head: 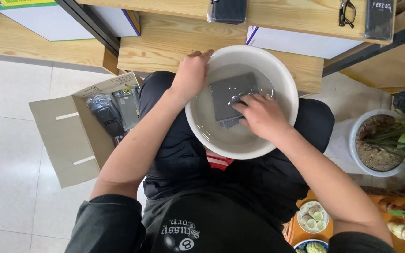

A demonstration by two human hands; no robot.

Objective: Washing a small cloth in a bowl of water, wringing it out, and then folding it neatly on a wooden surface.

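Observation:
A white round basin [284, 86] with water rests on my lap. A flat dark grey rectangular item [226, 93] lies under the water in it. My left hand [191, 75] grips the basin's far left rim. My right hand [261, 116] is inside the basin, fingers pressed on the near edge of the grey item.
An open cardboard box [66, 140] with dark packaged items [113, 115] sits on the floor at left. Wooden shelves [165, 42] stand ahead, holding black packets [228, 10] and glasses [346, 13]. A white plant pot [376, 145] and small dishes [312, 216] stand at right.

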